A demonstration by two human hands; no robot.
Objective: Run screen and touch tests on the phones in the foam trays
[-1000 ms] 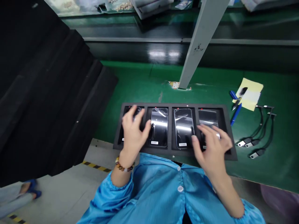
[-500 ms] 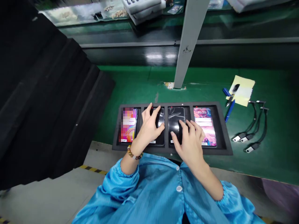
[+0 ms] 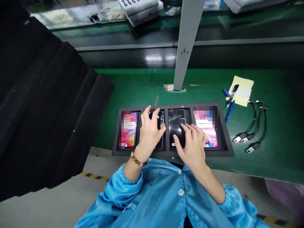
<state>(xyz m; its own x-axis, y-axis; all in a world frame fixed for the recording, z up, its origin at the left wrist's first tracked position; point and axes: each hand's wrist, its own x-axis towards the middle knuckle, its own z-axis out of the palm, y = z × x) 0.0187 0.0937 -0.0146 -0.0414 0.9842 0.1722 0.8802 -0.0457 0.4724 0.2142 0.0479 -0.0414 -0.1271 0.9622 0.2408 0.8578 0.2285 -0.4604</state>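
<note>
A black foam tray with separate compartments lies near the bench's front edge and bears several phones. The leftmost phone and the rightmost phone have lit, colourful screens. My left hand rests over the second phone, which has a dark screen, fingers spread and partly covering it. Over the right part of the third phone, also dark, is my right hand, its fingers bent and apart. Neither hand is wrapped round a phone.
Stacked black foam trays rise at the left. A grey post stands behind the tray on the green bench. At the right are yellow paper, a blue pen and short black cables. White trays sit on the shelf.
The whole view has shifted slightly, so the bench things appear a little further left. My left hand has tilted a little over the second phone; my right hand stays over the third.
</note>
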